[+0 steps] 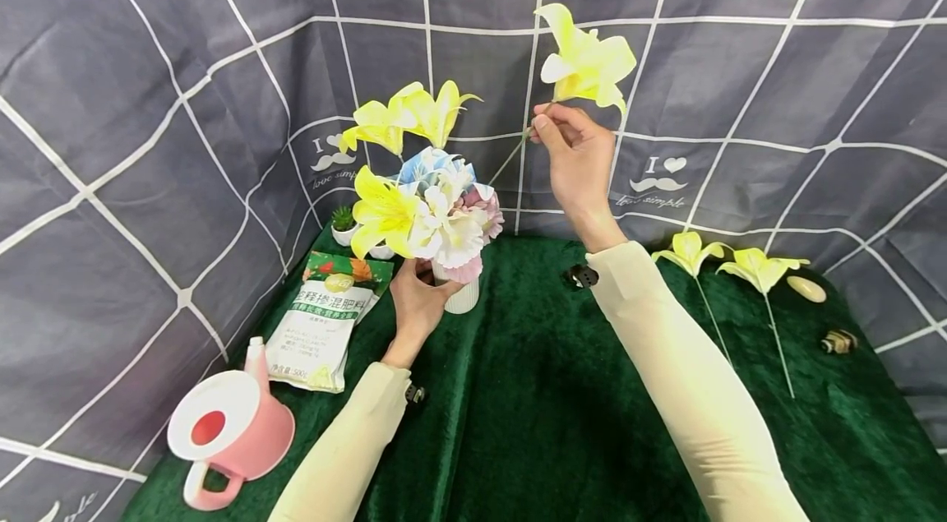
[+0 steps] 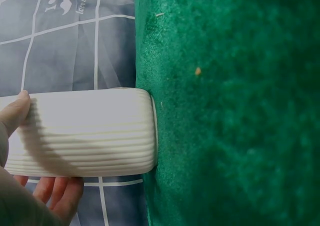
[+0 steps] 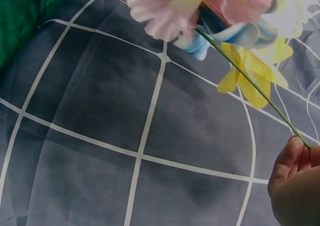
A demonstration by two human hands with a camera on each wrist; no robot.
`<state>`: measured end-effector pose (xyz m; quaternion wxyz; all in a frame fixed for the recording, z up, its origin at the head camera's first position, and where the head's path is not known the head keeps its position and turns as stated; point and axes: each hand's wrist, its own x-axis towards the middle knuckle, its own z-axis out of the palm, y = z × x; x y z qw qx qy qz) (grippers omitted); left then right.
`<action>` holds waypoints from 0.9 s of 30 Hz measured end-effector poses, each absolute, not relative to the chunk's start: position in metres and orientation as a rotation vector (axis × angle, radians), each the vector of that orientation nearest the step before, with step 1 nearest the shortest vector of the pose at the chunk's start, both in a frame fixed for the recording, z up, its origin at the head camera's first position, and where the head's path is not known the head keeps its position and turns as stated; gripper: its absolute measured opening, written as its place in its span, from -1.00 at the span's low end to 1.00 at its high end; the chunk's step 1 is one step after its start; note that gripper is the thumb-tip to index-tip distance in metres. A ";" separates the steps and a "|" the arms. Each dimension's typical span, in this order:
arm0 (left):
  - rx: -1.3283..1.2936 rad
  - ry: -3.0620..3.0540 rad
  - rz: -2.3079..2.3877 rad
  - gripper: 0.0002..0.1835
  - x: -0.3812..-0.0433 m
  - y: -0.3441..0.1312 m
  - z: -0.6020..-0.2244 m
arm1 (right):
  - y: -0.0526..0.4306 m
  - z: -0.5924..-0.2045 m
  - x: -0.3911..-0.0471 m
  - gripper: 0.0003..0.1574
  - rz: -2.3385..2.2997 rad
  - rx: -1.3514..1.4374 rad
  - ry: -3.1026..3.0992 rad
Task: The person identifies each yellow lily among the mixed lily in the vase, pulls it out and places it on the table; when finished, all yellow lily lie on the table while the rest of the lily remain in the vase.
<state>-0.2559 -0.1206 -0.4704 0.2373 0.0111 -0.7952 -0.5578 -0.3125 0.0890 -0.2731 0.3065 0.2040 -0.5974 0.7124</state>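
Observation:
My left hand [image 1: 418,300] holds a white ribbed vase [image 1: 462,296] near its upper part; in the left wrist view the thumb lies on one side of the vase [image 2: 95,131] and the fingers on the other. White, pink and blue flowers [image 1: 451,230] fill the vase, with several yellow lilies [image 1: 387,212] among them. Above and right of the bouquet, my right hand [image 1: 580,156] pinches the stem of another yellow lily [image 1: 588,62] just below its bloom. That green stem [image 3: 250,81] slants down to the bouquet, where its lower end is hidden behind the flowers.
Two yellow lilies [image 1: 762,267] lie on the green cloth [image 1: 555,423] at right, near a pale oval object [image 1: 806,288] and a small striped object [image 1: 839,342]. At left are a fertilizer bag [image 1: 321,325], a pink watering can [image 1: 255,431] and a small potted plant [image 1: 343,219].

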 end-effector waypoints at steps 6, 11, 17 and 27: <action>0.013 -2.174 -1.537 -0.39 -0.256 -0.121 -0.470 | 0.101 -0.267 -0.311 -0.91 1.963 0.509 -1.493; 0.016 -2.177 -1.525 -0.38 -0.256 -0.122 -0.471 | 0.112 -0.263 -0.307 -0.92 1.984 0.504 -1.426; 0.008 -2.174 -1.548 -0.38 -0.258 -0.122 -0.472 | 0.126 -0.263 -0.302 -0.93 1.987 0.503 -1.339; 0.012 -2.152 -1.564 -0.40 -0.260 -0.121 -0.474 | 0.126 -0.265 -0.304 -0.93 1.994 0.527 -1.288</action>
